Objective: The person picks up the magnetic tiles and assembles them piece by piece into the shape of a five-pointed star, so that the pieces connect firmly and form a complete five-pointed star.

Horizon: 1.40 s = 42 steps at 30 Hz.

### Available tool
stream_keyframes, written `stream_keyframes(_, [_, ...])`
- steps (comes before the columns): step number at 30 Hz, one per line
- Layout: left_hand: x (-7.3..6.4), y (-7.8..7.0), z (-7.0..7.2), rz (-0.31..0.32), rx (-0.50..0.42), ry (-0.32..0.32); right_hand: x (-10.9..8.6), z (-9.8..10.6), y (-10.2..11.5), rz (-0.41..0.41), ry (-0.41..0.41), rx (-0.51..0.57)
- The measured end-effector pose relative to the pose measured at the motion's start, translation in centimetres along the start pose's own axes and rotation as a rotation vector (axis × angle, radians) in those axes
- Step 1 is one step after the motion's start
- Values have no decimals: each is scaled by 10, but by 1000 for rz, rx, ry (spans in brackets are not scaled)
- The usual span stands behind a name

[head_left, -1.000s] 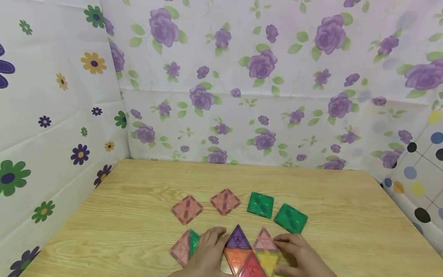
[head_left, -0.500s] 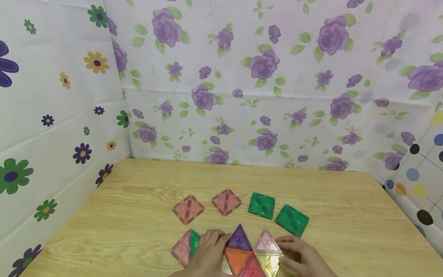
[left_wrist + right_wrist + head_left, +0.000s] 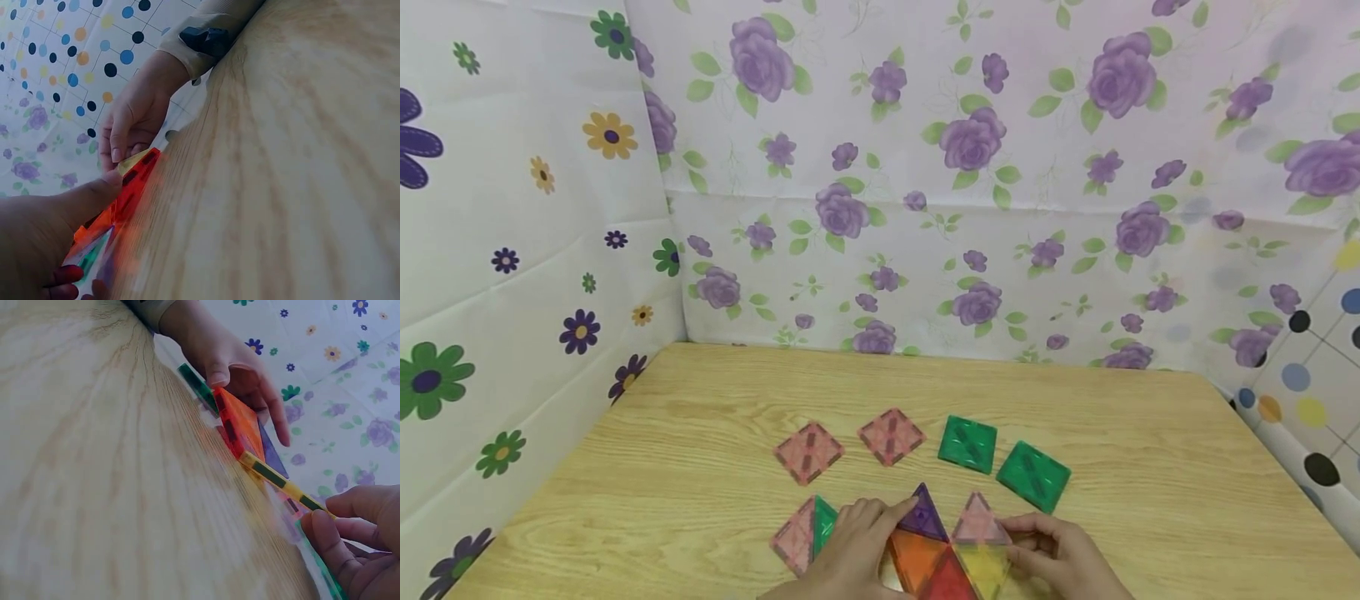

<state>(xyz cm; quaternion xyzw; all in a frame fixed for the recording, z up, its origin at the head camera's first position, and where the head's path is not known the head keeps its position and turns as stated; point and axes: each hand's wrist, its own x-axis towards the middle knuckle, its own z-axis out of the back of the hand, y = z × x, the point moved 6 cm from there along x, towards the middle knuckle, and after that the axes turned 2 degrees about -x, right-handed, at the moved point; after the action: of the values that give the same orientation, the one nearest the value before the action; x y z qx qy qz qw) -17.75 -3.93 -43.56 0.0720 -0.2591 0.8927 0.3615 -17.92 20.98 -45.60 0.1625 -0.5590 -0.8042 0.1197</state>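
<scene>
Translucent triangular magnetic tiles lie joined between the hands: purple (image 3: 927, 522), orange (image 3: 917, 557), red (image 3: 949, 581), yellow (image 3: 985, 567) and pink (image 3: 976, 523). The left hand (image 3: 853, 550) spans their left side, its index fingertip over the purple tile and its thumb low by the orange one. In the right wrist view the orange tile (image 3: 242, 419) slants up from the table under that thumb. The right hand (image 3: 1060, 554) pinches the outer corner of the yellow tile, whose edge (image 3: 275, 475) rises off the table towards the fingertips. Its index finger also reaches the pink tile's corner.
Behind the hands sit two pink diamond-shaped pairs (image 3: 808, 452) (image 3: 891, 436) and two green ones (image 3: 967, 444) (image 3: 1033, 476). A pink-and-green pair (image 3: 796, 535) lies left, partly behind the left hand. Flowered cloth (image 3: 880, 250) hangs behind the wooden table (image 3: 700, 467).
The left index finger has moved right, onto the purple tile. The right hand stays at the yellow tile, its fingers drawn slightly closer together. The tiles' tilt and shine have changed a little.
</scene>
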Motion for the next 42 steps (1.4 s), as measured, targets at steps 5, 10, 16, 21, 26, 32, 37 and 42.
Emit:
stream_keyframes(5, [2, -1, 4, -31, -167, -25, 2, -2, -4, -54, 26, 70])
stream_keyframes(10, [2, 1, 8, 8, -347, -62, 3, -3, -6, -66, 14, 63])
stream_keyframes(16, [3, 6, 7, 90, -554, -39, 1, -5, -4, -94, -37, 13])
stream_keyframes(21, [3, 8, 5, 176, -620, -32, -1, -10, 0, -88, -39, 43])
stream_keyframes(26, [3, 11, 4, 244, -687, -46, -1, -13, -2, -108, -32, 113])
stream_keyframes(32, [2, 14, 4, 278, -746, -70, -1, -13, -3, -129, -47, 135])
stream_keyframes(37, [1, 14, 5, 292, -756, -86, 0, -10, -1, -110, -82, 118])
stream_keyframes(42, [1, 11, 9, 292, -755, -104, 0, -7, 0, -86, -149, 64])
